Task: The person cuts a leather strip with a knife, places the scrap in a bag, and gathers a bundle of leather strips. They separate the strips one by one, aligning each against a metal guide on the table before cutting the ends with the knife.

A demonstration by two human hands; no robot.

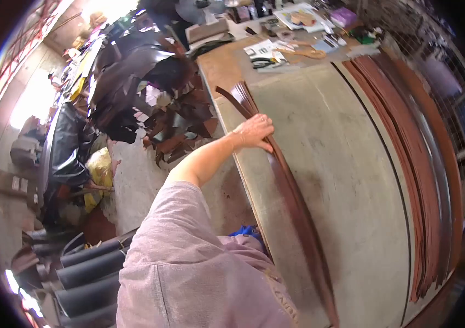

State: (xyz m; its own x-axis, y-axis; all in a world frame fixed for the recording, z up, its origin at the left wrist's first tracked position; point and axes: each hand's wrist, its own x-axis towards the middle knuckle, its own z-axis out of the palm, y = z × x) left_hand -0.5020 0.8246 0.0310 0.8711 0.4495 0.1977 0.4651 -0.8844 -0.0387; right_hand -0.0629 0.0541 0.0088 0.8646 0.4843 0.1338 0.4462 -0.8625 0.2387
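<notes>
My left hand [254,131] is closed round a bundle of long brown leather strips [298,210] near its far end. The strip ends fan apart beyond my fingers, and one dark strip [231,100] splays to the left. From my hand the bundle runs down along the near side of the worktable [353,164] and out at the bottom of the view. My right hand is out of view.
A thick stack of brown leather strips [407,180] lies along the table's far right side. Pliers [264,63], papers and tools lie at its far end. Leather scraps [180,117] hang at the left; dark rolls [87,273] lie below.
</notes>
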